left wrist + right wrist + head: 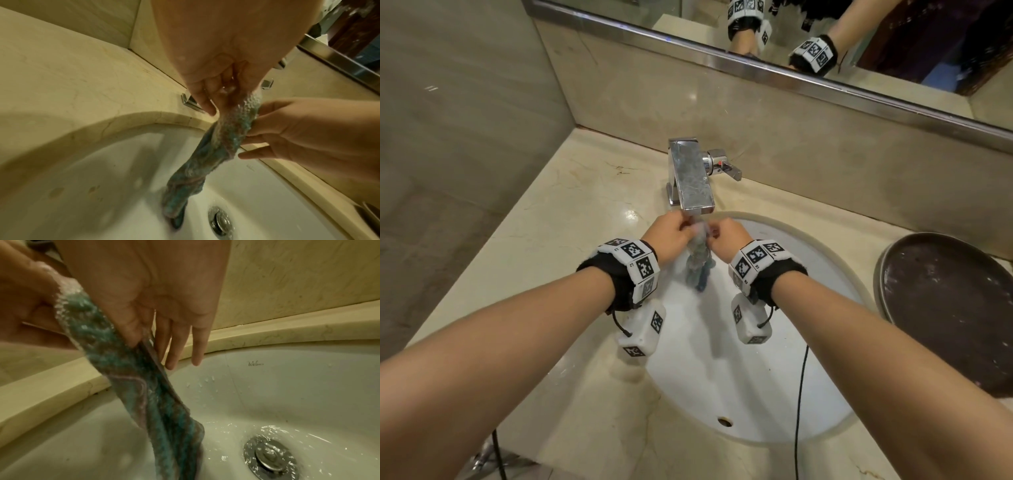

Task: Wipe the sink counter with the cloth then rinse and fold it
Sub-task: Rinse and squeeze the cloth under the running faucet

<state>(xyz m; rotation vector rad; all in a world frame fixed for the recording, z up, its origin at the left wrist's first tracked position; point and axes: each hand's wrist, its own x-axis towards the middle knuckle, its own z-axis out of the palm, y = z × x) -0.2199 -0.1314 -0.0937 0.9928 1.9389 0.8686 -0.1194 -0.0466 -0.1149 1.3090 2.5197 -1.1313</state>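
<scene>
A wet teal cloth [698, 265] hangs in a twisted strip under the chrome faucet [691, 178] spout, over the white sink [774, 394]. My left hand [681, 228] grips its top end from the left. My right hand [714, 233] pinches it just below from the right. In the left wrist view the left hand [222, 100] fingers curl on the cloth [226, 134] top, where water runs over it. In the right wrist view the right hand [141, 339] pinches the cloth [127, 378] between thumb and forefinger, the other fingers straight. The cloth's lower end trails into the basin.
The beige marble counter [551, 222] surrounds the sink. A dark round tray [945, 308] sits on the counter at the right. The faucet handle [726, 166] sticks out to the right. The drain [269, 456] is wet. A mirror [791, 34] runs along the back wall.
</scene>
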